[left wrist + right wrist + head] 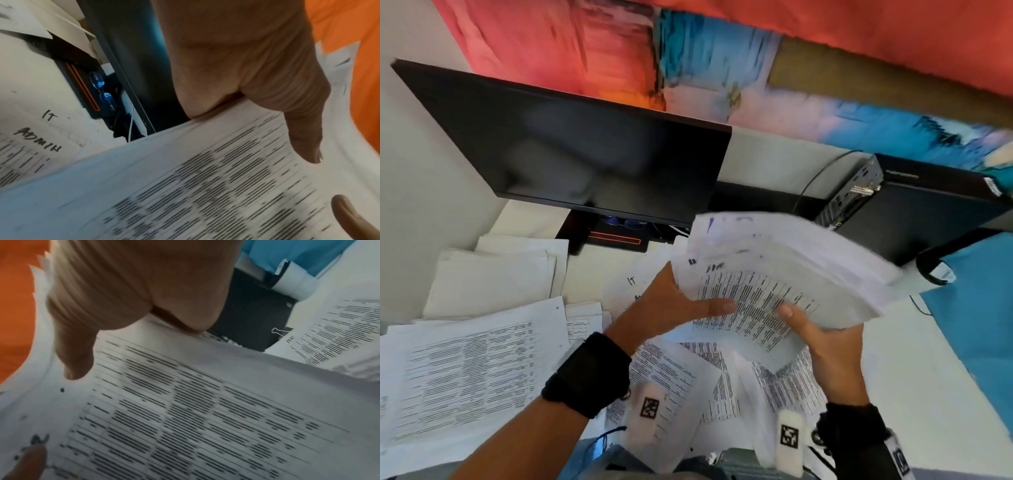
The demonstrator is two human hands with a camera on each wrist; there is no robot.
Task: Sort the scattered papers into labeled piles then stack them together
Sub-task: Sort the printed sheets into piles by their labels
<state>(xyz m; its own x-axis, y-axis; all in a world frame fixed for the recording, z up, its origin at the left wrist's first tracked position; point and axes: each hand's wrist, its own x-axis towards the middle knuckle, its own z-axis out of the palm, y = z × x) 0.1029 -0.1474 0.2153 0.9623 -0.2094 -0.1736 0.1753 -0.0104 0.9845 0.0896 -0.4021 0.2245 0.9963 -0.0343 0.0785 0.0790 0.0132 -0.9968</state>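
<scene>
Both hands hold up a thick fanned stack of printed papers [774, 274] above the desk, tilted toward the monitor. My left hand [681, 305] grips its left edge with the thumb on the top sheet [226, 178], fingers hidden underneath. On the right edge my right hand [822, 335] grips the same way, thumb pressing the printed table [195, 410]. Loose sheets [688, 377] lie under the hands. A bigger printed pile [469, 373] lies at the left, a blank-topped pile [493, 274] behind it. Sheets hand-lettered "IT" and "ADMIN" [39, 138] lie by the monitor stand.
A black monitor [571, 144] stands behind the papers, its stand [613, 236] with glasses [102, 91] on it. A black computer box [914, 209] sits at the right with a cable and a binder clip [276, 331]. Blue cloth [976, 315] covers the right side.
</scene>
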